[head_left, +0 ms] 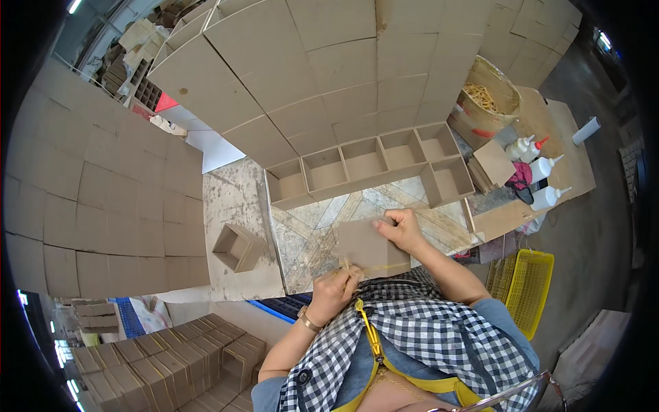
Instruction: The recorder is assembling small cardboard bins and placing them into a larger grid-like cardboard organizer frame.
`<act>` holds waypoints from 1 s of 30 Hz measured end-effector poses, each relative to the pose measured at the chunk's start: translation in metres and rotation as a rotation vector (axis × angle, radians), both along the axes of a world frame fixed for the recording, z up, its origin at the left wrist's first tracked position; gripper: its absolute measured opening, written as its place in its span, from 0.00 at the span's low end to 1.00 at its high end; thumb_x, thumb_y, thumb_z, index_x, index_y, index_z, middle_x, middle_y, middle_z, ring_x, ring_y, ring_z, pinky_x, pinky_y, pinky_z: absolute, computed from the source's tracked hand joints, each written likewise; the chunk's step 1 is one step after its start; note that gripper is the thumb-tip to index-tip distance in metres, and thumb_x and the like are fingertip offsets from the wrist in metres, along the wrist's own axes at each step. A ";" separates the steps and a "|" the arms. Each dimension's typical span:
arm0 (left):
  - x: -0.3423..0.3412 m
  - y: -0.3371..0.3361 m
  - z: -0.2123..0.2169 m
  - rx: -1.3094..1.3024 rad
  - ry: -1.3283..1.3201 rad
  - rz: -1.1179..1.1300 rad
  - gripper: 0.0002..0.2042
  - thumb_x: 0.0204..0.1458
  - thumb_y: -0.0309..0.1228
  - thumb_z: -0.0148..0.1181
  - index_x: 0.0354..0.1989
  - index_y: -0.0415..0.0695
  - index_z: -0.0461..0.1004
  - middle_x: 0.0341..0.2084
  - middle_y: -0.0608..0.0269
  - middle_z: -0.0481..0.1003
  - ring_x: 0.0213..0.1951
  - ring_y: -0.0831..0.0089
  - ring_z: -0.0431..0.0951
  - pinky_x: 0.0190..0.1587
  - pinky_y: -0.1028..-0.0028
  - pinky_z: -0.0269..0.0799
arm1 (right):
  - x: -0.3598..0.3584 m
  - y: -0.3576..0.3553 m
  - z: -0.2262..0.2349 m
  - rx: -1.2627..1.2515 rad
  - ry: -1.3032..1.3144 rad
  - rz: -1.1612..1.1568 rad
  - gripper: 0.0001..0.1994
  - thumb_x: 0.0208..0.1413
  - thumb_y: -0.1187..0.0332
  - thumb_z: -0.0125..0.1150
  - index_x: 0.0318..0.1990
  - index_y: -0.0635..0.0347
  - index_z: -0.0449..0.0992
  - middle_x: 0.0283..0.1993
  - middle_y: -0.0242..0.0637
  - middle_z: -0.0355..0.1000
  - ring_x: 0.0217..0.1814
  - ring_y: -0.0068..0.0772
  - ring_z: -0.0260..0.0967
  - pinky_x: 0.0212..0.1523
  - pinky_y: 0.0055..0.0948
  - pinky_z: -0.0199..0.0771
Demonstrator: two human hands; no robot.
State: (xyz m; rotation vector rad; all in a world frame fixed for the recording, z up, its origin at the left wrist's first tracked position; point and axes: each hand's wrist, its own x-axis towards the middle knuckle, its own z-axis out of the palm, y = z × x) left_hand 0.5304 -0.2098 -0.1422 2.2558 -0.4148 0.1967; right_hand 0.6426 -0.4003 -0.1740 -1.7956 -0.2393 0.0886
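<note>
A brown cardboard box (367,246) stands at the near edge of the work table, close to my body. My right hand (401,231) is closed on its far right edge, with the thumb bent over the top. Along the near side of the box runs a thin yellow rubber band (388,267). At the near left corner my left hand (335,290) pinches the band between its fingers. The far side of the box is hidden. A single open box (237,248) lies on the table to the left.
Open boxes (364,159) line the table's far side, before a tall stack of boxes (329,69). At right stand a bucket of rubber bands (513,103), cardboard pieces (491,165) and white squeeze bottles (542,169). Banded boxes (147,367) sit lower left; a yellow basket (533,292) stands right.
</note>
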 end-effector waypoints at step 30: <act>0.016 0.013 -0.018 -0.041 0.695 0.290 0.16 0.54 0.40 0.53 0.22 0.39 0.73 0.12 0.51 0.68 0.16 0.67 0.70 0.20 0.69 0.62 | 0.031 -0.053 -0.111 -0.899 -0.775 -0.160 0.12 0.40 0.59 0.63 0.20 0.53 0.68 0.24 0.31 0.64 0.30 0.33 0.61 0.34 0.37 0.55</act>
